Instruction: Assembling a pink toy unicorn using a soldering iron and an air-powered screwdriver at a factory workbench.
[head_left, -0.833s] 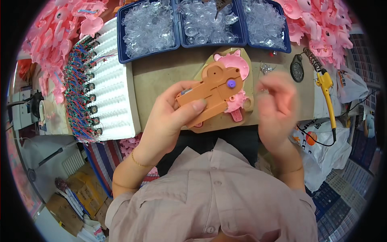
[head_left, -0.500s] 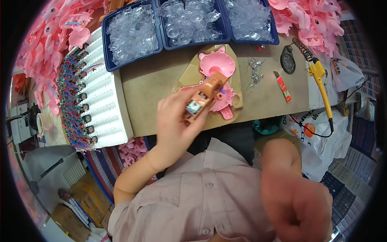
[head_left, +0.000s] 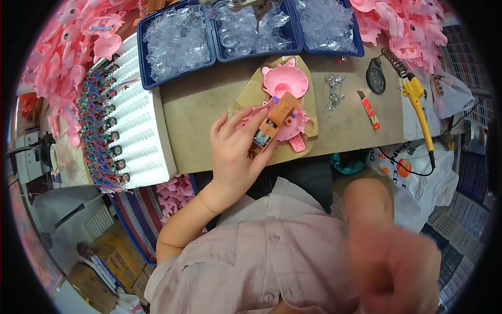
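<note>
My left hand [head_left: 235,141] is closed round an orange-brown plastic box [head_left: 283,110] with an open compartment, where small metallic and bluish parts show. The box is tilted over a pink toy shell half [head_left: 296,128], partly covering it; whether they touch I cannot tell. This shell lies in a beige shaped holder [head_left: 246,97], just below a rounder pink piece [head_left: 285,81] with a hollow inside. Low at the right, in front of my shirt, my right hand [head_left: 395,267] is smeared by motion, its fingers unclear.
Blue bins [head_left: 178,44] of clear plastic parts line the back. White foam [head_left: 141,136] with wired parts [head_left: 99,131] stands left. A metal tool tip [head_left: 257,23] hangs at the top edge. Rightward lie screws [head_left: 334,91], a red cutter [head_left: 369,111] and a yellow soldering iron [head_left: 418,104].
The metal tool tip has come into view at the top edge. My left hand and the box have shifted slightly right, with the fingers spread a little more. My right hand stays blurred low at the right.
</note>
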